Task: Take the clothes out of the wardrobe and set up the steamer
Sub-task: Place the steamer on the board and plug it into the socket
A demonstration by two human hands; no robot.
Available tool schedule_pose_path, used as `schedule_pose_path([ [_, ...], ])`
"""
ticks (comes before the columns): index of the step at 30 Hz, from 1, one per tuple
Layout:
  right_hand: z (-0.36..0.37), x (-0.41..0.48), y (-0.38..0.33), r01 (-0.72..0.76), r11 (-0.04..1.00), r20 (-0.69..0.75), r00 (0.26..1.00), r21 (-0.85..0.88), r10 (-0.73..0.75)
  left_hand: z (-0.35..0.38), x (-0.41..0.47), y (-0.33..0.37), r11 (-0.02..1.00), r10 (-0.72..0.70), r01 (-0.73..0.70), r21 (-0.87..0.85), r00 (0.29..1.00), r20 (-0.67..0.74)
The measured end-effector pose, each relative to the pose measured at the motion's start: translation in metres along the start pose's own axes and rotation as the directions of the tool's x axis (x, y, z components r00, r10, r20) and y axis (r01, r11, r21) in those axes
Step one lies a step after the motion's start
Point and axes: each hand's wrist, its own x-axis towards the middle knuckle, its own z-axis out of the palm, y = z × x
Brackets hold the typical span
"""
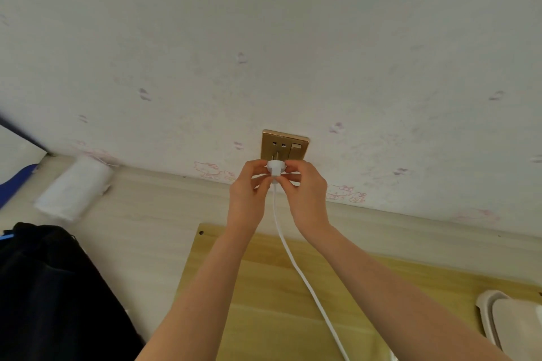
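A white plug (275, 169) on a white cord (305, 278) is held right at the lower holes of a gold wall socket (284, 145). My left hand (249, 187) pinches the plug from the left and my right hand (305, 187) pinches it from the right. The plug's prongs look partly inside the socket. The cord runs down between my forearms and off the bottom edge. A white appliance (510, 328), only partly in view, sits at the lower right.
A yellow wooden board (264, 302) lies on the pale wooden surface (146, 228) below the wall. A rolled white cloth (73, 187) lies at the left near the wall. A black garment (52, 296) fills the lower left corner.
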Motion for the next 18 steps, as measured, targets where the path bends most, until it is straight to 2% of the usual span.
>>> schedule_pose_path([
  [18, 0.0004, 0.0054, -0.0071, 0.002, 0.999, -0.068, 0.998, 0.038, 0.0, 0.006, 0.0063, 0.0029, 0.998, 0.014, -0.016, -0.054, 0.999, -0.031],
])
